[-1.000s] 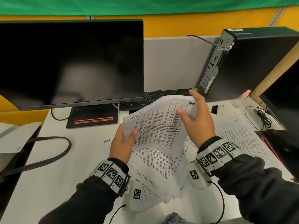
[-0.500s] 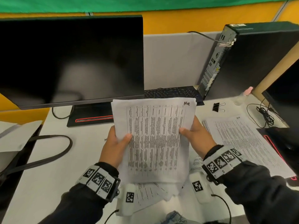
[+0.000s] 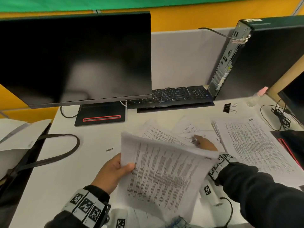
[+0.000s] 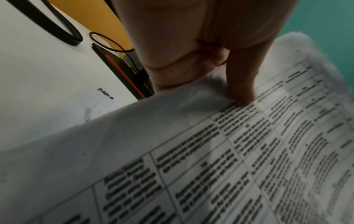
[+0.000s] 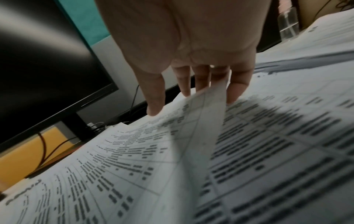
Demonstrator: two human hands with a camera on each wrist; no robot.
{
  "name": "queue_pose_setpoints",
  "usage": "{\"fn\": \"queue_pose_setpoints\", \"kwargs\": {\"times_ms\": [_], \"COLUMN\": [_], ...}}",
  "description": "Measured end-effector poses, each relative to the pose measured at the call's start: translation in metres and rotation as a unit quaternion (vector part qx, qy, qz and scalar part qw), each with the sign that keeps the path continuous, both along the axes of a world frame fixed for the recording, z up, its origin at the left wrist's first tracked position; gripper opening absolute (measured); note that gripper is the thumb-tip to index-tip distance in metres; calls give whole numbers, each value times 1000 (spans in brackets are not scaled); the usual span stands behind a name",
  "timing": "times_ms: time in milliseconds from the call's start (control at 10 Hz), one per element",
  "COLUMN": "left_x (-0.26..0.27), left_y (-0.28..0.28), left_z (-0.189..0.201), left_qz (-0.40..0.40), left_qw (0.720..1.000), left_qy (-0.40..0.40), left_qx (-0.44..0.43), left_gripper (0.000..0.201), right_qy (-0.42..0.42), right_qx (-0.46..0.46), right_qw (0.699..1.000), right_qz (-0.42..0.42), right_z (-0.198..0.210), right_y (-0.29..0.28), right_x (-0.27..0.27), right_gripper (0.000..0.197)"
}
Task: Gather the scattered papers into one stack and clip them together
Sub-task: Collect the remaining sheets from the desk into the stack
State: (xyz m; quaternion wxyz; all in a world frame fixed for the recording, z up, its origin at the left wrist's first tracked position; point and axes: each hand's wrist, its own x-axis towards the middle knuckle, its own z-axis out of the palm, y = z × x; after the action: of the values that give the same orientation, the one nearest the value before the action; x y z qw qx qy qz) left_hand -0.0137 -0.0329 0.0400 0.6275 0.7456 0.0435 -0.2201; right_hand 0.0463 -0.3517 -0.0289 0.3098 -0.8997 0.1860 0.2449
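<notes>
My left hand point(image 3: 120, 167) grips a stack of printed papers point(image 3: 164, 178) by its left edge, thumb point(image 4: 241, 89) on top of the top sheet point(image 4: 210, 151), holding it tilted above the desk. My right hand point(image 3: 203, 143) reaches past the stack to loose sheets point(image 3: 164, 134) fanned on the white desk point(image 3: 65, 178). Its straight fingers point(image 5: 184, 84) touch those sheets point(image 5: 134, 151), and one sheet's edge curls up between them. More printed pages point(image 3: 256, 145) lie to the right. A black binder clip point(image 3: 227, 108) lies behind them, apart from both hands.
A dark monitor point(image 3: 74, 55) on its stand point(image 3: 100, 116) fills the back left, with a keyboard point(image 3: 172, 96) and computer tower point(image 3: 263, 60) behind. A black strap point(image 3: 57, 152) loops at left. A clear bottle point(image 3: 254, 98) and tangled cables point(image 3: 279, 116) sit far right.
My right hand has let go of the stack and moved forward and down onto the loose sheets. The left hand now holds the stack alone, lowered and tipped flatter.
</notes>
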Motion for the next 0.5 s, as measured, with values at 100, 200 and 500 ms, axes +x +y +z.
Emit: {"fn": "queue_pose_setpoints", "kwargs": {"times_ms": [100,200,500], "left_x": [-7,-8,6], "left_y": [-3,-5,-4], "left_z": [-5,-10,-11], "left_qz": [-25,-16,75], "left_qw": [1000,999,995], "left_qy": [13,32,5], "left_qx": [13,4,-58], "left_gripper": [25,22,21], "right_qy": [30,35,24], "right_qx": [-6,0,88], "right_qw": [998,995,988], "right_qz": [55,93,-127], "right_z": [15,26,25], "right_y": [17,25,6], "right_x": [-5,-20,-27], "right_gripper": [53,31,35]}}
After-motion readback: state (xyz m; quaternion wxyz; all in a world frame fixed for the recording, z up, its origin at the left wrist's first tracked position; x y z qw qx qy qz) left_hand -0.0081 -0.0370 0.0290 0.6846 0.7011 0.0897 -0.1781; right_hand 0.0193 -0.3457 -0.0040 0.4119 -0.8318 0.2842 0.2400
